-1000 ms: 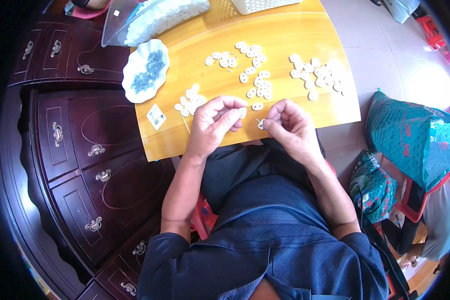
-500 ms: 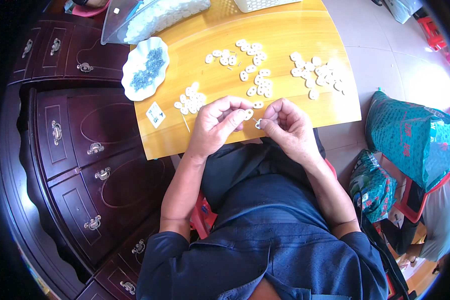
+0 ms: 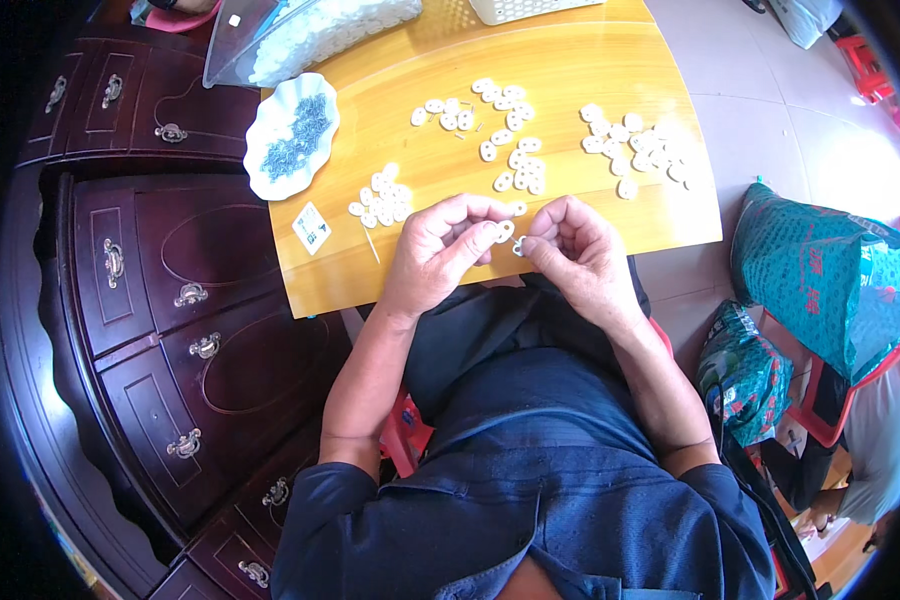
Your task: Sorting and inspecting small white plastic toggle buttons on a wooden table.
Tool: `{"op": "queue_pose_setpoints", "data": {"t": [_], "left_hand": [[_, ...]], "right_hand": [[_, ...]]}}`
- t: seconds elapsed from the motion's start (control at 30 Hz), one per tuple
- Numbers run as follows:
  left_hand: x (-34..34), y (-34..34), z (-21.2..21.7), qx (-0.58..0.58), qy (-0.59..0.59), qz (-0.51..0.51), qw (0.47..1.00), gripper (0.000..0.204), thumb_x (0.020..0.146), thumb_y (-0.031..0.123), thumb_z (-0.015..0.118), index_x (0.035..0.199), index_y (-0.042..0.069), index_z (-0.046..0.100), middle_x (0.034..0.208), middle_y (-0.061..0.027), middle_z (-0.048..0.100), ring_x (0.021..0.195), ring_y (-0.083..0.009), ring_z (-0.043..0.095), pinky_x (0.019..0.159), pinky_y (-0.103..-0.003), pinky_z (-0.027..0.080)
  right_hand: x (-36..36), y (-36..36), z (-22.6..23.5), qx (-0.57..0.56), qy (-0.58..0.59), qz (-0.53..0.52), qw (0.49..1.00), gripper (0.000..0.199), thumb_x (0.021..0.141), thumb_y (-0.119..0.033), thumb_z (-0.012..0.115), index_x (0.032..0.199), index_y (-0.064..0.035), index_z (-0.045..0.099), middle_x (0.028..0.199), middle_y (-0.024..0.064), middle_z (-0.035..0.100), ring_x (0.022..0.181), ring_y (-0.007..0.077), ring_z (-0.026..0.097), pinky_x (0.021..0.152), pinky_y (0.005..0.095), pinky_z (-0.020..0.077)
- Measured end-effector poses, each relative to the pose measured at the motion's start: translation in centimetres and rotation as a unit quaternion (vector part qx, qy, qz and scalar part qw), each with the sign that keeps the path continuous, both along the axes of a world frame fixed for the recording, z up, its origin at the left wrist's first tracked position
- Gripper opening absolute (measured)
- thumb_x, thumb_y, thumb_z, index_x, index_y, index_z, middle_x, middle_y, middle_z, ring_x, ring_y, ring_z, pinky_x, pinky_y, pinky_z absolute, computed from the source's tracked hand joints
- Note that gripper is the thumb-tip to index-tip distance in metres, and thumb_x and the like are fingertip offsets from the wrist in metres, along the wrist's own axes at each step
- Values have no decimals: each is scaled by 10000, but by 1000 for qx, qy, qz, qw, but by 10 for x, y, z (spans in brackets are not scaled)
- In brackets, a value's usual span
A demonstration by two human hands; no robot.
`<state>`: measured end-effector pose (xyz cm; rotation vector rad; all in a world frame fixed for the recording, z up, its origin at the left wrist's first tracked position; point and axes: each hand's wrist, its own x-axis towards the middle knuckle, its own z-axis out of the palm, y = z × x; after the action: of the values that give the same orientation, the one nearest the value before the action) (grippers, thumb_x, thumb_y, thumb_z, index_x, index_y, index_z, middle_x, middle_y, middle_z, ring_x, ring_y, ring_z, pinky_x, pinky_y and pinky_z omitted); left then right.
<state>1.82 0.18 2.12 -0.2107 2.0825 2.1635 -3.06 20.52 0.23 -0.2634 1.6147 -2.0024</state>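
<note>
Tbl (image 3: 610, 60) glossy wood, held pcs (image 3: 506, 230) smooth, plastic-look, cab (image 3: 150, 420) polished wood, shirt (image 3: 610, 520) matt cloth, lg bag (image 3: 810, 270) shiny plastic.

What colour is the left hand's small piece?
The small piece looks off-white, seen in the head view.

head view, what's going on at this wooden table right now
A person's left hand pinches a pale two-holed piece. The right hand holds another small pale piece close by; whether the two pieces touch is hard to tell. More pale pieces lie in loose groups on the table, and a wavy-edged white dish of small dark bits sits at its left edge.
</note>
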Motion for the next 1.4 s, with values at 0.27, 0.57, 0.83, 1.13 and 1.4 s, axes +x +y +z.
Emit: {"op": "queue_pose_setpoints", "data": {"t": [0.27,0.57,0.83,1.13,1.4], "left_hand": [[1,3,-2,3,6,-17,1000,185,1021,89,645,1174,-6,690,959,-11,712,784,-38,610,711,-202,518],[-1,8,-4,13,-5,-21,1000,180,1020,76,638,1164,-18,688,943,-20,706,751,-47,590,689,-202,507],[-2,7,-5,15,-11,-27,999,180,1013,63,641,1165,-23,688,950,-21,706,750,-46,597,699,-202,516],[-1,22,0,-101,80,-9,992,372,840,-38,792,1192,-13,674,1024,-47,681,788,-99,653,737,-258,572],[-5,30,-4,-273,234,33,933,390,799,-27,809,1172,13,699,1124,-107,675,888,-163,678,737,-269,561]], "right_hand": [[1,0,2,8,4,-3,1000,93,956,-17,695,1011,-36,622,860,-50,636,716,-5,543,639,167,455],[3,-1,0,-2,3,-20,1000,88,959,-17,692,1012,-32,623,856,-46,640,698,-7,541,612,165,450],[3,-2,-1,-15,-12,-22,1000,87,962,-12,685,1014,-36,619,871,-49,634,728,-9,541,648,161,449],[5,-6,-4,-89,-65,-81,991,98,965,-5,685,1018,-31,606,893,-25,650,786,21,592,716,177,485],[6,-7,0,-126,-97,-88,983,88,968,14,673,1016,-17,606,928,0,668,841,48,638,769,200,521]]}}
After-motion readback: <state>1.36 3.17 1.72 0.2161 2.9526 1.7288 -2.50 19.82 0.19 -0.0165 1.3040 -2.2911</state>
